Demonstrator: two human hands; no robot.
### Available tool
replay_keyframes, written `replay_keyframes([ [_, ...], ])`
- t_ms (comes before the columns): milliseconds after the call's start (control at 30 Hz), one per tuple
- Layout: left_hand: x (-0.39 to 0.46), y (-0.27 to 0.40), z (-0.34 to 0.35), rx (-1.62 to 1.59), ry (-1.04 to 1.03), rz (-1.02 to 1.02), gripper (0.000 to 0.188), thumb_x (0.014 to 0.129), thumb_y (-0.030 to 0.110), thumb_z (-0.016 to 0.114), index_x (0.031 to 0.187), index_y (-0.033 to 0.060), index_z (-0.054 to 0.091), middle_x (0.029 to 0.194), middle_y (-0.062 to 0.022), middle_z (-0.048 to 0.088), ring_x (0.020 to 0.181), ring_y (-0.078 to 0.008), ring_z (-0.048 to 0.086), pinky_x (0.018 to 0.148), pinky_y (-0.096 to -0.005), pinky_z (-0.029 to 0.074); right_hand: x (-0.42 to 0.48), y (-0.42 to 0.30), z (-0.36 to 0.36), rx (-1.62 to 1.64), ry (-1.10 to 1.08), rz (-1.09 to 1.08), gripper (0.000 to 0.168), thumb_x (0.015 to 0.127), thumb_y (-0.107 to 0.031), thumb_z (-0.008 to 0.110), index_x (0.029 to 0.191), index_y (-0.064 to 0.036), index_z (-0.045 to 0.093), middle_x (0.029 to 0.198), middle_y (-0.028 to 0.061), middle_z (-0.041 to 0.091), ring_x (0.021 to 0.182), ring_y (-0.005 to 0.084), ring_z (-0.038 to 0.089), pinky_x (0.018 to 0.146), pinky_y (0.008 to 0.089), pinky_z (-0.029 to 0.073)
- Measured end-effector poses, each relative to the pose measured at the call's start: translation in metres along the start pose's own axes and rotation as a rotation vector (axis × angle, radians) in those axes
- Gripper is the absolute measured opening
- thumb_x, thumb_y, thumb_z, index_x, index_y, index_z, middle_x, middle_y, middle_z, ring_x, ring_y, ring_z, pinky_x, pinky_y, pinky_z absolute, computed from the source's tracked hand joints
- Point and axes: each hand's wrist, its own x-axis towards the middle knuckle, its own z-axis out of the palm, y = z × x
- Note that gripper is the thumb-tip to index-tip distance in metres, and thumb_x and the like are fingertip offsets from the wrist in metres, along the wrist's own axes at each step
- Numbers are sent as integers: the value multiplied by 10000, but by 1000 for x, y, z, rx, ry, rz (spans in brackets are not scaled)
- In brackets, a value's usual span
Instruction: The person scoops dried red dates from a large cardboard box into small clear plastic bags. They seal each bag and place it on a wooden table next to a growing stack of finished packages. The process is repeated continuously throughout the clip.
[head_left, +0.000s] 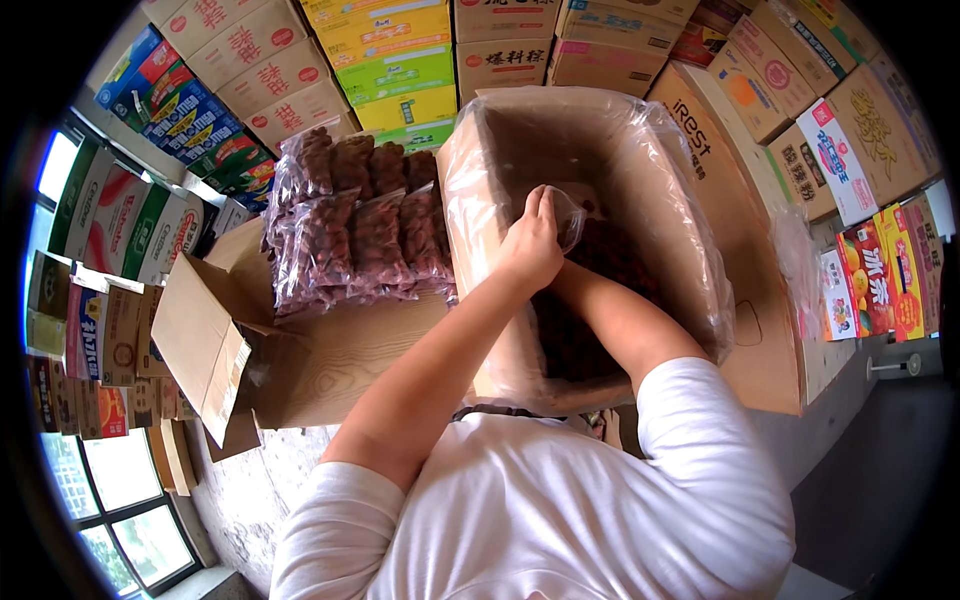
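A large cardboard box lined with clear plastic stands before me, with dark red dried fruit, perhaps jujubes, inside. Over its left part, my left hand grips the edge of a clear plastic bag. My right forearm reaches into the box and crosses under my left wrist; the right hand itself is hidden behind the left one and the bag. Filled clear bags of the same dark red fruit lie stacked in layers just left of the box.
An open cardboard carton sits at the left on the wood-grain table. Stacked printed cartons line the far side. On the right are a large flat carton and a pile of clear plastic bags.
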Motion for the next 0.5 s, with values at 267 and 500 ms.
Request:
replay_keyframes([
  [267,0,1,-4,8,-21,-25,654,710,-72,498,1349,-87,356,1394,-243,401,1139,-446,527,967,-440,457,13,21,3,56,-277,-121,463,914,-228,467,1369,-140,471,1441,-8,454,1209,174,525,947,340,461],
  [500,2,-2,-1,62,-46,-18,649,762,-33,517,1381,-94,333,1437,-237,361,1103,-424,571,941,-429,482,56,94,17,202,-1118,-528,507,883,-333,556,1340,-116,526,1391,35,504,1214,179,497,996,345,408],
])
